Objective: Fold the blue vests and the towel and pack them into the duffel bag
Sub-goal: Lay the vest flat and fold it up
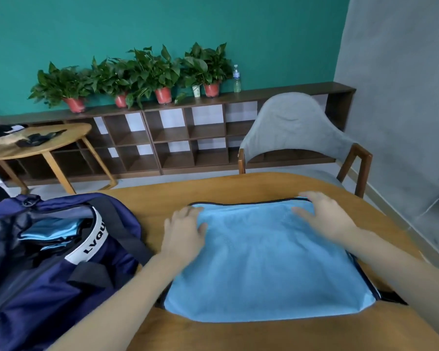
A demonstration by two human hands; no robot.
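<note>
A light blue vest [266, 262] with dark trim lies folded flat on the wooden table [238, 335]. My left hand [184, 233] lies flat on its far left corner, fingers straight. My right hand [325, 214] presses on its far right corner, fingers spread. The navy duffel bag [51, 282] stands open at the left of the table. Light blue fabric [48, 230] shows inside its opening. No towel is in sight.
A grey chair [294, 130] with wooden arms stands behind the table. A low shelf [188, 138] with potted plants and a bottle runs along the teal wall. A small round table [36, 145] with dark items stands at far left.
</note>
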